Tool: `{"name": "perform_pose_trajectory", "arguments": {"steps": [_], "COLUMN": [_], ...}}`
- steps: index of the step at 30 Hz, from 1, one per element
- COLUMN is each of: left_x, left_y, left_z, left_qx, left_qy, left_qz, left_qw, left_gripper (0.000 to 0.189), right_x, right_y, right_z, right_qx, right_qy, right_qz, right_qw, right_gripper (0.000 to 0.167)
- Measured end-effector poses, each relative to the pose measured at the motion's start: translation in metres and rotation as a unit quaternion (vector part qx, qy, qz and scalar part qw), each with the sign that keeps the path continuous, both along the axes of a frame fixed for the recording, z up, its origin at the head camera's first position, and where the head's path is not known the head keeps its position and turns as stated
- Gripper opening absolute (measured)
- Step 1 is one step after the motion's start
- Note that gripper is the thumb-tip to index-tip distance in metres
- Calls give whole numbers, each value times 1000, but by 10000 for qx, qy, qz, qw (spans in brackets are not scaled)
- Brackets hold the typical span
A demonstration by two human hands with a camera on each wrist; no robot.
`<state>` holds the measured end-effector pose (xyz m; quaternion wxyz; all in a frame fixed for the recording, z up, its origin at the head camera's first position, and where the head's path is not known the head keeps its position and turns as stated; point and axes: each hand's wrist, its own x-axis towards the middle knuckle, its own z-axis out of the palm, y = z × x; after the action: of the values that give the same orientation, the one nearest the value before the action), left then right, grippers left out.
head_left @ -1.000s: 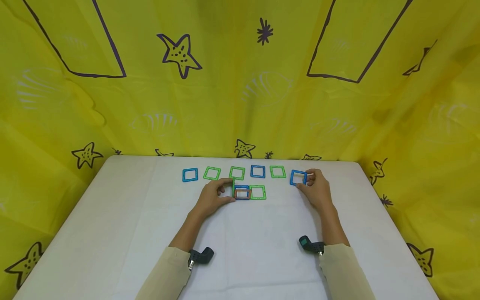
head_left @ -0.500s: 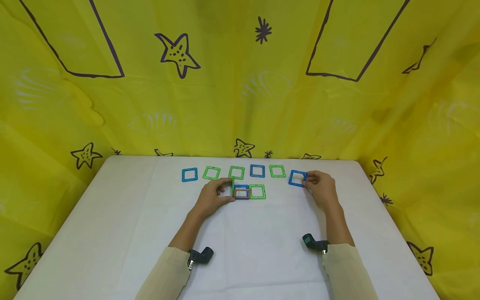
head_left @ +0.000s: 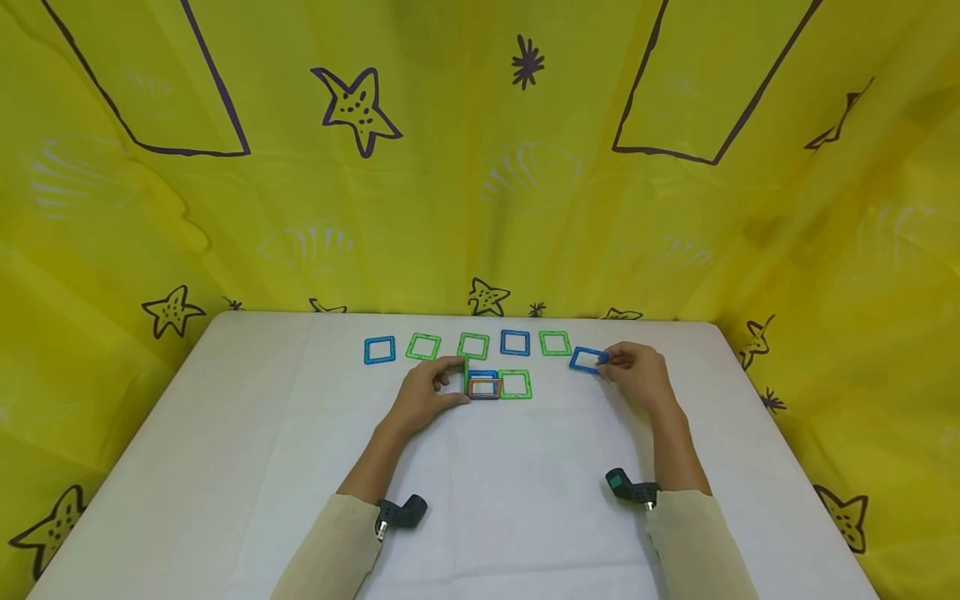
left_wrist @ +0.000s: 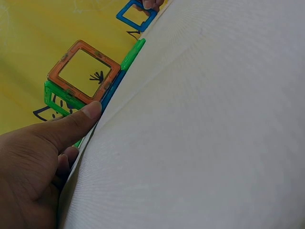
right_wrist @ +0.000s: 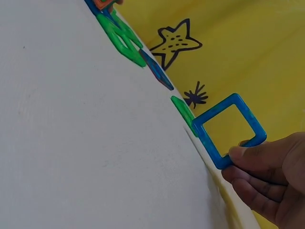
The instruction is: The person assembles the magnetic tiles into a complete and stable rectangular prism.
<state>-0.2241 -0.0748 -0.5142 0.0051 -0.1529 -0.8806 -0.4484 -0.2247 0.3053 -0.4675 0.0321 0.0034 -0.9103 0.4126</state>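
Observation:
My left hand (head_left: pixel 426 396) grips a green square magnetic tile (head_left: pixel 467 377) by its near and far edges. That tile stands upright along the left side of a flat blue tile (head_left: pixel 482 372). An orange tile (left_wrist: pixel 66 58) stands upright at the blue tile's near side, my left thumb at its lower corner. Joined to the right of the blue base lies a flat green tile (head_left: pixel 528 384). Off to the right, my right hand (head_left: pixel 639 375) pinches another blue square tile (right_wrist: pixel 250 119) by one edge, thumb against fingers, held tilted above the table.
Behind the joined tiles runs a loose row lying flat: a blue tile (head_left: pixel 367 350), a green one (head_left: pixel 410 346), and several more green and blue. White cloth covers the table (head_left: pixel 300 467). A yellow patterned curtain (head_left: pixel 450 208) hangs behind and at both sides.
The blue tile in my right hand has shifted slightly left and tipped flatter. My right thumb has moved from its lower edge to its right edge. My left hand has stayed in place.

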Motion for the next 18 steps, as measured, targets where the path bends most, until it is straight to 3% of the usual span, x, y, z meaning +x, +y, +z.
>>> {"name": "perform_pose_trajectory", "arguments": {"steps": [9, 18], "left_x": [2, 0], "left_y": [-1, 0], "left_z": [-1, -1], "left_qx": [3, 18], "left_qy": [-48, -26], "left_qz": [-19, -9], "left_qw": [10000, 10000], "left_gripper": [62, 61], "right_x": [1, 1], "right_y": [-28, -47], "right_z": [-3, 2], "right_qx": [11, -75], "right_qy": [-172, -21], "right_qz": [577, 929], "right_qw": [9982, 9956], "right_gripper": [16, 13]}}
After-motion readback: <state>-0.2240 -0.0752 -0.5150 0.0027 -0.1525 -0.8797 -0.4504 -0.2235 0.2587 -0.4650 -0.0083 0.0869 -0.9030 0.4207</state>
